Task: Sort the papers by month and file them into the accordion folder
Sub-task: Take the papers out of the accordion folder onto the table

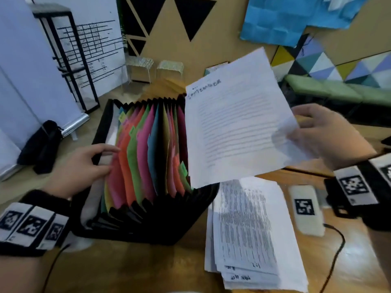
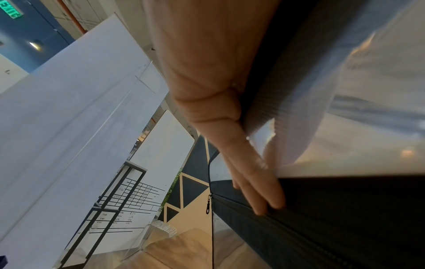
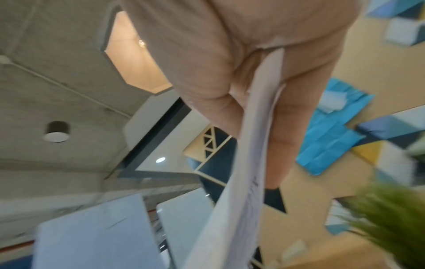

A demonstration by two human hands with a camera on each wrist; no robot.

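Note:
A black accordion folder (image 1: 148,220) stands open on the wooden table, its coloured dividers (image 1: 143,157) fanned out. My left hand (image 1: 110,159) grips the folder's left end panel, thumb over the top edge. In the left wrist view its fingers (image 2: 271,198) lie along the black zippered wall (image 2: 345,227). My right hand (image 1: 300,125) pinches the right edge of a white sheet headed "September" (image 1: 239,132), held in the air over the folder's right end. The right wrist view shows that sheet (image 3: 243,182) edge-on between thumb and fingers. A stack of printed papers (image 1: 249,233) lies right of the folder.
A white device with a square marker (image 1: 304,210) and its black cable (image 1: 336,250) lie right of the stack. A black pouch (image 1: 40,144) sits at the left, by a metal rack (image 1: 69,60) and white boards. A green bench (image 1: 338,92) is behind.

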